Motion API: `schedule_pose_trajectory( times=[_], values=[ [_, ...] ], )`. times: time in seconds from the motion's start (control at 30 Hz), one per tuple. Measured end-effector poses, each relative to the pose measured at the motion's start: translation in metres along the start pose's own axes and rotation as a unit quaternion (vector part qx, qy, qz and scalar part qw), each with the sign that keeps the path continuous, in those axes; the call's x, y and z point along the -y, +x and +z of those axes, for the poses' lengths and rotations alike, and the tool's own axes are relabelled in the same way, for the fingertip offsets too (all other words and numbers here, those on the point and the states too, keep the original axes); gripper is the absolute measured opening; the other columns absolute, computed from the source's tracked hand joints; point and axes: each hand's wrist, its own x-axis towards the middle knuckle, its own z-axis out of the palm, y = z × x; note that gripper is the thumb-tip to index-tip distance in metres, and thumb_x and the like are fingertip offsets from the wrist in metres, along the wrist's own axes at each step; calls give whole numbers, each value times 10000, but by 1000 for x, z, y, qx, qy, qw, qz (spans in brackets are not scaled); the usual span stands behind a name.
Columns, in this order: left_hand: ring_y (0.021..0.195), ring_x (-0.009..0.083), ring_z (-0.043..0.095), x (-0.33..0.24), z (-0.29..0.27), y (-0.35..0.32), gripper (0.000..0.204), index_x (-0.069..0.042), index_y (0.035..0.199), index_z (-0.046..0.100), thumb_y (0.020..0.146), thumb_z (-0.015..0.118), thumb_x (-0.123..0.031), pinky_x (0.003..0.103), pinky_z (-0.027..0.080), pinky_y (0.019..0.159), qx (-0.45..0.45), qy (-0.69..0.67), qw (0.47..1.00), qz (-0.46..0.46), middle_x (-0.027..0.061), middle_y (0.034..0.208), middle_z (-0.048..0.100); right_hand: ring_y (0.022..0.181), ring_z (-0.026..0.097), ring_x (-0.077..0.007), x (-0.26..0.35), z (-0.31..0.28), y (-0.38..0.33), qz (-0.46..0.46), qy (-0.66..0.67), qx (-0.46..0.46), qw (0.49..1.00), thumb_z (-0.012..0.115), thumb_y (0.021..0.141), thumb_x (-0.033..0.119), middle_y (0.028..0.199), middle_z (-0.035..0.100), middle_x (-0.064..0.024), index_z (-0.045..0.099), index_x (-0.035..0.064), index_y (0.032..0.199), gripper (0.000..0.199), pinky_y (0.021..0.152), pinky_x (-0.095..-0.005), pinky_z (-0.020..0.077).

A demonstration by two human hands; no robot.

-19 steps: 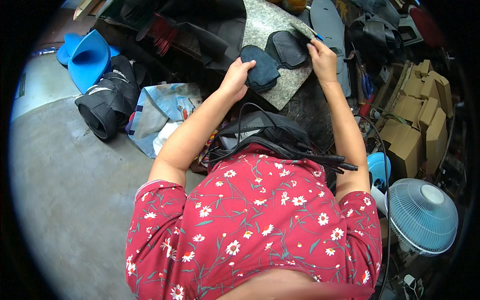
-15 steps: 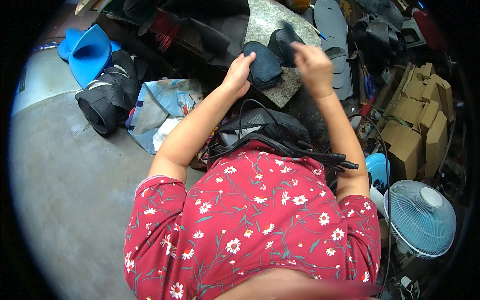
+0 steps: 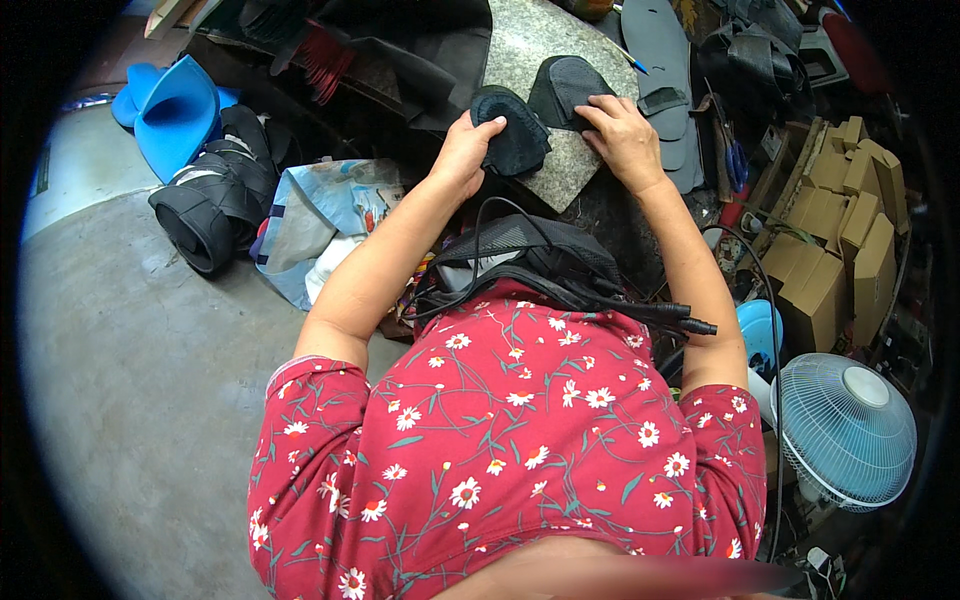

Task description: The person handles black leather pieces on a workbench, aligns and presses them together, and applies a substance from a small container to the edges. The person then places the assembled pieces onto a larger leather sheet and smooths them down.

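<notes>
My left hand (image 3: 464, 152) grips a dark, rounded shoe piece (image 3: 515, 135), its thumb pressed on the near face and the fingers mostly hidden behind. The piece is tilted, with a thick rim round a hollow-looking middle. To its right, a second dark shoe piece (image 3: 562, 80) with a grey textured top lies on the speckled stone slab (image 3: 565, 168). My right hand (image 3: 625, 140) has its fingertips bent and closed at the right edge of that second piece. What lies under those fingertips is partly hidden.
A blue pen (image 3: 636, 64) and long grey sole-shaped sheets (image 3: 660, 50) lie right of the slab. Black sheet material (image 3: 430, 60) is at its left. Cardboard pieces (image 3: 815, 250) and a fan (image 3: 845, 430) stand at the right. A black bag (image 3: 540, 250) sits before me.
My left hand has turned the shoe piece over, showing its rimmed side, and moved slightly left. The right hand, blurred before with a dark blurred shape above it, now rests steady at the second piece.
</notes>
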Motion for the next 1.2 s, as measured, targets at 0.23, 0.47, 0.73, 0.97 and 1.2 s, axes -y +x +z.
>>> schedule_pose_trajectory(
  times=[0.23,0.47,0.73,0.97,1.2],
  values=[
    [999,213,648,-2,1,1,232,-3,1166,572,945,555,-75,366,528,898,9,-2,1000,-11,106,1096,666,872,643,-243,-9,-9,7,41,70,51,995,737,804,306,886,638,-16,726,155,924,193,745,-358,542],
    [960,199,640,0,1,3,212,-26,1148,576,960,552,-120,353,522,863,11,-5,1000,-8,89,1072,662,935,621,-251,8,15,18,73,-54,27,995,748,773,421,941,630,-37,673,141,948,338,755,-381,531],
    [999,221,657,-1,-1,4,216,-28,1154,575,988,542,-161,382,540,899,7,-13,1000,-13,88,1112,667,829,692,-251,-18,-19,16,250,159,-74,952,701,853,226,947,703,-94,689,105,1013,201,703,-354,533],
    [1040,234,662,-8,2,1,291,-18,1196,568,995,559,-228,397,539,934,43,-144,987,-54,95,1168,663,616,590,-71,38,-10,19,250,531,21,809,662,917,126,805,650,-3,643,39,1056,165,539,-222,491],
    [930,197,664,-4,9,-5,280,22,1162,568,895,632,-34,333,549,836,2,18,1000,8,119,1064,669,826,694,-271,51,19,10,220,369,72,900,698,875,179,907,702,-136,643,33,1043,229,723,-342,527]
  ],
)
